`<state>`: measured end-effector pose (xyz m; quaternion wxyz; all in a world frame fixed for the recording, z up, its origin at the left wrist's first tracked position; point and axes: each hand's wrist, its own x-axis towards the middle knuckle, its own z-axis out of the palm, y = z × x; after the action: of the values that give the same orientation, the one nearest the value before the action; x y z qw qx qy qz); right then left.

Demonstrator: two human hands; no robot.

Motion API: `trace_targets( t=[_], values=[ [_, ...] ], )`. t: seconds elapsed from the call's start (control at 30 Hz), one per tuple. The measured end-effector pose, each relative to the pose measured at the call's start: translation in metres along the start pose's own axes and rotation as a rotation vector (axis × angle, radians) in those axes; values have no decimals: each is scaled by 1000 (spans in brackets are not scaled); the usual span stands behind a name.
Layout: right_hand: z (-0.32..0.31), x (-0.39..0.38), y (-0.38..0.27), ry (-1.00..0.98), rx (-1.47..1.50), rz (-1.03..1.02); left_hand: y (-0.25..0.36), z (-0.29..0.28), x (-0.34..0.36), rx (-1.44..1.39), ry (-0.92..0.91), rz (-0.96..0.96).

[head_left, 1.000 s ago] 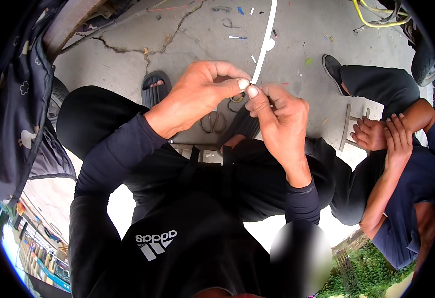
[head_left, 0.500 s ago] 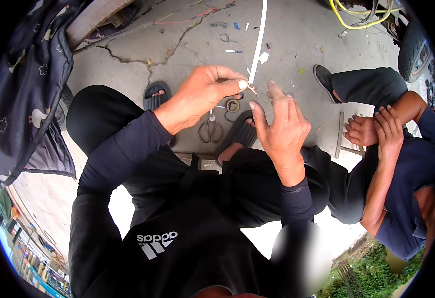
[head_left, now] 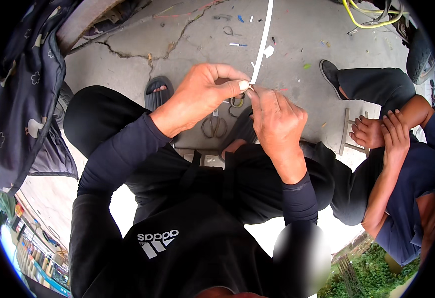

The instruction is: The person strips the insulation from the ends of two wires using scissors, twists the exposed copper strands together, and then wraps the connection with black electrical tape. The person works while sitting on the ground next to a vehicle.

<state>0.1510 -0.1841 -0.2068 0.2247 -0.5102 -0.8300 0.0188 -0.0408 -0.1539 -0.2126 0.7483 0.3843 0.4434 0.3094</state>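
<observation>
A white cable [head_left: 263, 47] runs down from the top edge to my hands, with thin copper-coloured strands showing at its near end. My left hand [head_left: 202, 94] pinches the cable close to that end between thumb and forefinger. At the tip, my right hand [head_left: 278, 116] has its thumb and forefinger closed on the bare wire strands [head_left: 251, 87], which the fingers mostly hide. Below the hands, a pair of scissors [head_left: 214, 125] lies on the ground beside a roll of tape [head_left: 237, 101], partly covered by my right hand.
Another person sits at the right with crossed forearms [head_left: 384, 130], near a small stool frame [head_left: 347, 131]. Scraps of wire and a white piece [head_left: 268, 51] litter the cracked concrete floor [head_left: 128, 69]. A yellow cable [head_left: 371, 25] and a wheel [head_left: 420, 58] stand at upper right; patterned dark fabric [head_left: 26, 89] hangs left.
My right hand has moved up and left from beside the cable end, its spread fingers closing onto the bare strands. My left hand keeps its pinch. The view has shifted slightly.
</observation>
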Motion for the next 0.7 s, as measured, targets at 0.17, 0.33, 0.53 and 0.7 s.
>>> trace_targets(
  t=[0.17,0.33,0.53,0.7],
  values=[
    [-1,21,3,-351,962,759,-2,-7,19,27,34,-3],
    [17,1,10,-419,1940,1357,-26,-9,22,-64,-55,32],
    [-18,-18,-1,-263,1056,871,-4,1,-12,-33,12,-53],
    [-54,-30,-26,15,404,410,-5,12,-43,-164,-18,-4]
  ],
)
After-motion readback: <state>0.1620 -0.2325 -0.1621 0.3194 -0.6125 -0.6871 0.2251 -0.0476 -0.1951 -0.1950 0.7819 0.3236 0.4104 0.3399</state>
